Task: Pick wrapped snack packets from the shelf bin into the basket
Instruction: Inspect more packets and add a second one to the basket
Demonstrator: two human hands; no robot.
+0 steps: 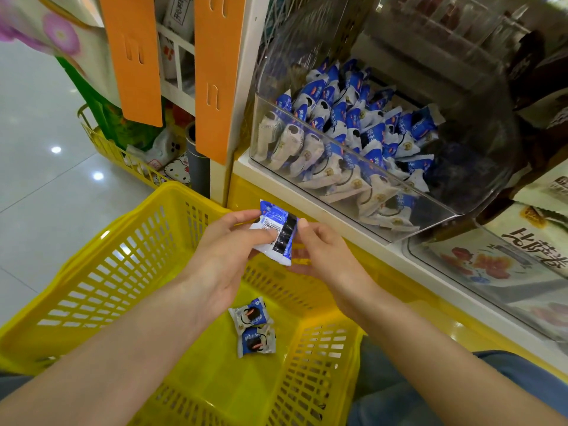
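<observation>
A blue-and-white snack packet (276, 232) is held above the yellow basket (101, 272), its back side with barcode facing up. My left hand (221, 259) grips its left edge and my right hand (322, 253) grips its right edge. Two more packets (253, 327) lie on the basket floor, below my hands. The clear shelf bin (445, 207) up and to the right holds several of the same packets (347, 130).
Orange hanging strips (132, 56) and a white shelf post stand left of the bin. A second yellow wire basket (101, 139) with goods sits behind on the tiled floor. Another clear bin (491, 272) with larger packs lies at the right. My blue-jeaned knees are under the basket.
</observation>
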